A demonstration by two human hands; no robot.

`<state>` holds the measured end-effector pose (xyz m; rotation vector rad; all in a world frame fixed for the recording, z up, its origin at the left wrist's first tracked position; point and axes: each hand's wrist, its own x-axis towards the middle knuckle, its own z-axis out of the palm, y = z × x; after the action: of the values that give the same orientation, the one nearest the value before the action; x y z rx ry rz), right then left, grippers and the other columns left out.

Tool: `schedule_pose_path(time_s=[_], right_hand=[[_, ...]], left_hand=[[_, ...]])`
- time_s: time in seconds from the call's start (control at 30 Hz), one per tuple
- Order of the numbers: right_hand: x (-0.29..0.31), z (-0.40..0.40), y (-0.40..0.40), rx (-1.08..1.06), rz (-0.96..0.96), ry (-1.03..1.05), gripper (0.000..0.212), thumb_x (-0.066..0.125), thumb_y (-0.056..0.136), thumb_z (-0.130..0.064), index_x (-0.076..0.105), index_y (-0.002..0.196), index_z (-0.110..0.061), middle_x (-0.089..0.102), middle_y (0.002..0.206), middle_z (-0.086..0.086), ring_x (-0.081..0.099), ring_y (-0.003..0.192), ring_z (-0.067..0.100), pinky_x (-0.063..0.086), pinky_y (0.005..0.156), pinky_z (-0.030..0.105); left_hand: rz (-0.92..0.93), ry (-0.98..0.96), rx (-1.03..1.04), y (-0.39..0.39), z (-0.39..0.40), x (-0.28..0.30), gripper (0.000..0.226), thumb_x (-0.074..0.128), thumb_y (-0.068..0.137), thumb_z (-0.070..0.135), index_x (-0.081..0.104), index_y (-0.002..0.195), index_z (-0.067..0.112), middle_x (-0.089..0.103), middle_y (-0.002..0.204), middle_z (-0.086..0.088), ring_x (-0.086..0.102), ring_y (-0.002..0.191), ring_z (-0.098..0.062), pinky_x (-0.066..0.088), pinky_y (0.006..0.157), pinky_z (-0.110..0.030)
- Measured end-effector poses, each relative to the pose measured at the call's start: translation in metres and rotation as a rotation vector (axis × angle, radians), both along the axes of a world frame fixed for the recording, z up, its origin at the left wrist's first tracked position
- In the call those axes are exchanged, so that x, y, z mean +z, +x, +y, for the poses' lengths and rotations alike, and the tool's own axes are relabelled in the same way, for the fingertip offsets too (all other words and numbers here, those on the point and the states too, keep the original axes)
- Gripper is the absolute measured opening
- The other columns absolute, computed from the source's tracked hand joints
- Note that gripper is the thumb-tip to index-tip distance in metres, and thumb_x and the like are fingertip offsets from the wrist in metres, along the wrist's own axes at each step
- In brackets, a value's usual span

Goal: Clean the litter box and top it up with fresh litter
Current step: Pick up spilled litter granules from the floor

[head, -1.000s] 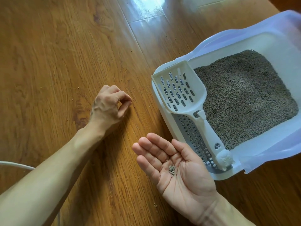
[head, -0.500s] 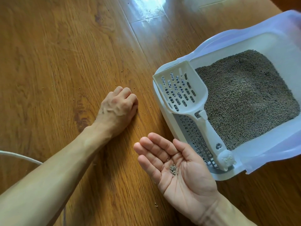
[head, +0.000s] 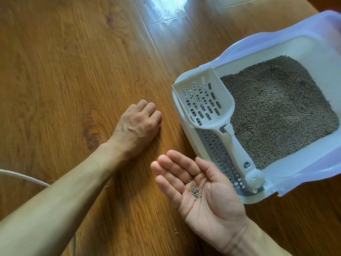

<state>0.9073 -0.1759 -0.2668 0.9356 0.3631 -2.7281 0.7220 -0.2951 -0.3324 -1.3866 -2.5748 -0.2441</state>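
A white litter box [head: 302, 163] with a pale lilac rim stands on the wooden floor at the right, filled with grey-brown litter [head: 276, 108]. A white slotted scoop [head: 204, 102] lies across its left end, handle toward me, over a grey perforated step [head: 217, 154]. My right hand [head: 208, 206] is flat, palm up, just left of the box, with a small heap of litter pellets [head: 195, 190] in the palm. My left hand [head: 137, 126] rests knuckles-up on the floor left of the scoop, fingers curled under; the fingertips are hidden.
Stray pellets dot the floor: a pair near my left forearm [head: 47, 231] and several specks beyond my left hand [head: 142, 78]. A white cable [head: 22, 177] runs in from the left edge. A bright glare patch [head: 166, 10] lies on the floor boards at the top.
My left hand moved right, toward the box, and turned knuckles-up with its fingers curled under; earlier thumb and forefinger pinched in view. The right hand stayed put with the pellets.
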Motion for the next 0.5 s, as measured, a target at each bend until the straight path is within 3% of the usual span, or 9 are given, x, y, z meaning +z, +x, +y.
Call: schedule_pose_path(time_s=[0.23, 0.5], right_hand=[[0.0022, 0.0002, -0.0008, -0.005, 0.007, -0.010, 0.051, 0.040, 0.095, -0.028, 0.064, 0.116, 0.011, 0.064, 0.120, 0.030, 0.059, 0.118, 0.042, 0.054, 0.094, 0.046], [-0.0003, 0.0008, -0.0003, 0.011, 0.001, 0.007, 0.052, 0.038, 0.097, -0.029, 0.063, 0.119, 0.011, 0.063, 0.122, 0.030, 0.057, 0.121, 0.042, 0.052, 0.097, 0.046]], left_hand=[[-0.136, 0.040, 0.067, 0.0058, -0.0032, 0.0024, 0.027, 0.044, 0.094, 0.026, 0.064, 0.093, 0.008, 0.059, 0.092, -0.011, 0.054, 0.087, -0.031, 0.048, 0.071, -0.046], [-0.083, 0.019, -0.001, 0.0054, 0.0004, -0.0014, 0.024, 0.049, 0.095, 0.025, 0.066, 0.092, 0.010, 0.062, 0.091, -0.010, 0.055, 0.086, -0.029, 0.048, 0.067, -0.043]])
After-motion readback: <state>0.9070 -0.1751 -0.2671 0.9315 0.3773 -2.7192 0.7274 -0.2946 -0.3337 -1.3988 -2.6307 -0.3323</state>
